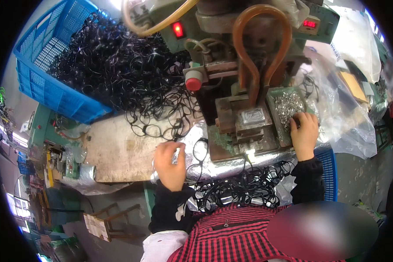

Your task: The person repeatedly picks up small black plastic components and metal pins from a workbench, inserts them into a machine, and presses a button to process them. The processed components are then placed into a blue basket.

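My left hand (170,165) is over the front of the bench, fingers bent and thumb apart from them, with nothing visible in it. Just right of it, a black eyeglass frame (200,150) lies on the silver foil edge. My right hand (305,134) reaches to a green tray (284,138) of small metal parts (288,105). Its thumb and fingers are drawn together at the parts, and whatever lies between them is too small to make out. Between my hands stands a press with a metal block (253,117), apart from both.
A blue crate (61,96) spills a heap of black eyeglass frames (118,61) over the bench. More frames (240,185) lie below the press by my apron. The press has a red button (193,84) and thick brown hoses (238,39). Clear plastic sheeting (343,124) hangs at right.
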A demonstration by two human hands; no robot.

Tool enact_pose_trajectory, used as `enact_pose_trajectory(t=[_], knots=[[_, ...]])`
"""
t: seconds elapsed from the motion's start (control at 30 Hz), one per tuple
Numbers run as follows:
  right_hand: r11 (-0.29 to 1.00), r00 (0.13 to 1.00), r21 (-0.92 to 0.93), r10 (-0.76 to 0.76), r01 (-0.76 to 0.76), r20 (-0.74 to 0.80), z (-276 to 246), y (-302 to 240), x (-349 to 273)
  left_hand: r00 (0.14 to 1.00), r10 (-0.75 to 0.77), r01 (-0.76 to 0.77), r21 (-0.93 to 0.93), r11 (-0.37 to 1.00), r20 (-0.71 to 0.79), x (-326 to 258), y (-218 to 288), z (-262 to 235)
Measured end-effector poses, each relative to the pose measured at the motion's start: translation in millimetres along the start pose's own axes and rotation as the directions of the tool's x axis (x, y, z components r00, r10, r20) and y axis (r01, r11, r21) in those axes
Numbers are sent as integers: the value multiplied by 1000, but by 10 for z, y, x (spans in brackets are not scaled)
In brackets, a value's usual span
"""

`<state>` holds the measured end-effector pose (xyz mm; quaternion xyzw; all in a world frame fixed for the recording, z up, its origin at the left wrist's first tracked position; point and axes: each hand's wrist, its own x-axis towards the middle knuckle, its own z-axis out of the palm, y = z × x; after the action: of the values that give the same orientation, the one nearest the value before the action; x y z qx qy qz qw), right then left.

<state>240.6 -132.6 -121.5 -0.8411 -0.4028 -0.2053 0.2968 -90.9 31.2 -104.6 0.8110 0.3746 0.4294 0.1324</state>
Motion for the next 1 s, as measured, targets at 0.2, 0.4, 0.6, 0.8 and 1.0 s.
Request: enact_pose_trajectory(t=[0.2,0.4,0.6,0.8,1.0], knots=[[991,996,105,-74,78,-48,74,-200,192,875,-212,55,347,936,435,-408,27,219],[986,993,167,35,-16,-113,-39,-23,83,914,-318,403,-496,769,250,-34,572,-331],[979,990,198,-18,47,-142,-12,-61,243,991,33,86,-816,572,128,487,1384,12],[933,981,358,111,-49,-156,-159,20,333,979,42,152,-854,498,199,650,1489,259],[959,999,282,35,-23,-36,44,134,194,981,70,116,-837,534,181,630,1498,345]])
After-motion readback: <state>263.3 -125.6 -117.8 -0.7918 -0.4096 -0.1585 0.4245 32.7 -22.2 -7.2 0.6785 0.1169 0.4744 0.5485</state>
